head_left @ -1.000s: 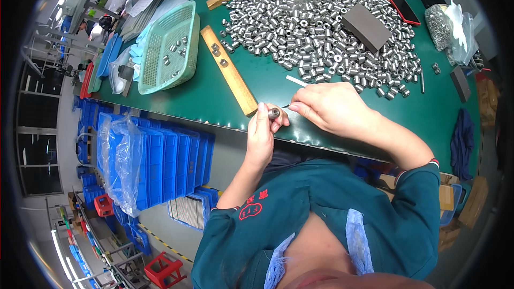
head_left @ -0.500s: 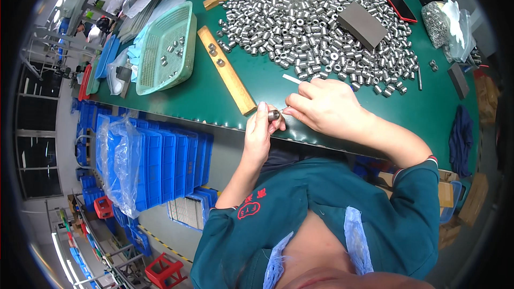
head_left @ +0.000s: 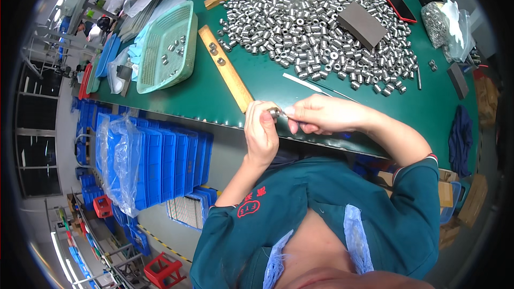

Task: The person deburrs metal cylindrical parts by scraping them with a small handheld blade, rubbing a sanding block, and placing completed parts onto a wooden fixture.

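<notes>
Closely wrapped, the left grip (head_left: 261,131) is closed around a steel bushing (head_left: 274,112) at the front edge of the green surface (head_left: 259,77). Beside it, the right grip (head_left: 327,115) pinches a slim tool (head_left: 284,113), mostly hidden by the fingers, near the bushing's end. Just beyond lie a white strip (head_left: 305,83) and a wooden bar (head_left: 231,77) bearing three metal pieces (head_left: 221,61). Farther off, a pale green basket (head_left: 160,83) stands left of a broad bushing heap (head_left: 300,37) topped by a dark gray block (head_left: 362,25).

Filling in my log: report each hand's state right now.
Left hand: closed, holding a small metal cylinder.
Right hand: closed, holding a slim tool, mostly hidden by the fingers.
</notes>
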Action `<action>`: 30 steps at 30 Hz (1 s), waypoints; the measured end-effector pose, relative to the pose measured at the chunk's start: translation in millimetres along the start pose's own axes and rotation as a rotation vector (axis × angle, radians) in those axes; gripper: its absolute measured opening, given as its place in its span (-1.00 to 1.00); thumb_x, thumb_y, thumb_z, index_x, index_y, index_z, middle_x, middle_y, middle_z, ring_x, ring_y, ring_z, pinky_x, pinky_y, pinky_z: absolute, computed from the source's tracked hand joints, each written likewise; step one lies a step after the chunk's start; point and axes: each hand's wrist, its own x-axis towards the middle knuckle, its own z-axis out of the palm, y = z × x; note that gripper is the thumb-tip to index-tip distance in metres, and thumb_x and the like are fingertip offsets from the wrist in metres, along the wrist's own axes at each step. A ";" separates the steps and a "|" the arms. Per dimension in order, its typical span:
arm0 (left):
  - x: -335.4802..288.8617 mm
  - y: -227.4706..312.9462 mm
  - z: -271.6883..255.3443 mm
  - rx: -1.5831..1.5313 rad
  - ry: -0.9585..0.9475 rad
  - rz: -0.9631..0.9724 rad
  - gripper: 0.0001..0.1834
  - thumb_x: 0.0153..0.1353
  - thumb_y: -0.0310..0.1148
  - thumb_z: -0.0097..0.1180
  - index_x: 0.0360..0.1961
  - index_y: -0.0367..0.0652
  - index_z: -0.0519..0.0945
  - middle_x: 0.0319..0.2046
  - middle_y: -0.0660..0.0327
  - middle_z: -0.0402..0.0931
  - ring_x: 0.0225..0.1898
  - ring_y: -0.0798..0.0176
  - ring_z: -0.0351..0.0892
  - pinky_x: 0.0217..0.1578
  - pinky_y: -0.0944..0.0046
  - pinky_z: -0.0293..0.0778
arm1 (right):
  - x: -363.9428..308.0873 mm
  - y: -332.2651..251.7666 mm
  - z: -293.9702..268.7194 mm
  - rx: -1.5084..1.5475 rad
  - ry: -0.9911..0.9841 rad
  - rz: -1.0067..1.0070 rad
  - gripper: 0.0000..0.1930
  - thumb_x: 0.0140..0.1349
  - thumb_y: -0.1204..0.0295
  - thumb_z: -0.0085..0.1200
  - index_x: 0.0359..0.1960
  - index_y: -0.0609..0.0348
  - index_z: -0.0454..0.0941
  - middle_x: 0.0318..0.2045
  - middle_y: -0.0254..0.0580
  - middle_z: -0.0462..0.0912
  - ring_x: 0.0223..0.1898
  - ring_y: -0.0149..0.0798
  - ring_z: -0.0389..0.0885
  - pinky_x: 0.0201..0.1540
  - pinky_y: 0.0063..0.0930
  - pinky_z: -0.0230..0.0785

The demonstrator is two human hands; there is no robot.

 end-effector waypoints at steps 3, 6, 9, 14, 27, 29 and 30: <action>-2.0 0.6 -0.7 -0.323 0.038 -0.288 -0.71 0.40 -0.27 -0.23 -0.16 -0.30 0.43 -0.36 0.22 0.43 -0.36 0.39 0.40 -0.28 0.41 0.34 | 2.9 0.9 -2.7 0.261 0.032 -0.028 -0.59 0.38 0.05 -0.26 -0.35 0.11 0.48 -0.71 -0.55 0.24 -0.70 -0.65 0.12 -0.67 -0.70 0.00; -2.8 2.1 0.2 -0.573 0.063 -0.335 -0.75 0.37 -0.33 -0.14 -0.08 -0.29 0.42 -0.30 0.23 0.45 -0.28 0.40 0.43 -0.15 0.42 0.35 | 2.0 -2.2 -1.1 0.258 0.182 -0.191 -0.61 0.37 0.06 -0.20 -0.30 0.13 0.47 -0.70 -0.53 0.26 -0.71 -0.64 0.14 -0.68 -0.70 0.00; -3.5 3.0 0.6 -0.755 0.072 -0.365 -0.75 0.33 -0.39 -0.07 -0.03 -0.29 0.40 -0.23 0.19 0.48 -0.17 0.36 0.47 -0.04 0.38 0.34 | 2.8 -5.7 1.3 0.094 0.272 -0.209 -0.70 0.27 0.14 0.02 -0.29 0.15 0.47 -0.71 -0.52 0.29 -0.72 -0.64 0.19 -0.69 -0.70 0.00; -2.2 5.2 1.7 -0.759 0.084 -0.409 -0.73 0.28 -0.38 0.02 -0.05 -0.30 0.41 -0.18 0.17 0.49 -0.17 0.36 0.44 -0.04 0.35 0.34 | 3.9 -0.9 -6.4 0.083 0.246 -0.209 -0.75 0.19 0.24 0.13 -0.27 0.14 0.45 -0.68 -0.52 0.32 -0.71 -0.64 0.20 -0.70 -0.69 -0.01; -3.3 -0.6 0.2 -0.804 0.055 -0.398 -0.74 0.24 -0.51 0.05 -0.05 -0.27 0.39 -0.11 0.11 0.48 -0.07 0.31 0.45 0.02 0.33 0.32 | 10.3 7.8 -2.8 0.238 0.238 -0.200 -0.78 0.19 0.25 0.12 -0.26 0.09 0.45 -0.59 -0.52 0.42 -0.71 -0.68 0.16 -0.70 -0.72 -0.07; -3.9 -1.7 1.1 -0.788 0.067 -0.385 -0.73 0.22 -0.52 0.06 -0.06 -0.27 0.39 -0.11 0.11 0.48 -0.08 0.32 0.45 0.01 0.33 0.32 | 11.3 7.8 -2.1 0.218 0.241 -0.204 -0.79 0.19 0.25 0.12 -0.27 0.08 0.45 -0.59 -0.52 0.42 -0.71 -0.68 0.16 -0.70 -0.72 -0.07; -3.7 -1.9 1.9 -0.775 0.074 -0.373 -0.73 0.21 -0.53 0.08 -0.07 -0.27 0.39 -0.11 0.11 0.48 -0.09 0.32 0.45 0.00 0.33 0.33 | 11.4 8.0 -1.9 0.201 0.248 -0.209 -0.79 0.19 0.25 0.11 -0.28 0.08 0.46 -0.58 -0.52 0.43 -0.70 -0.68 0.17 -0.70 -0.72 -0.07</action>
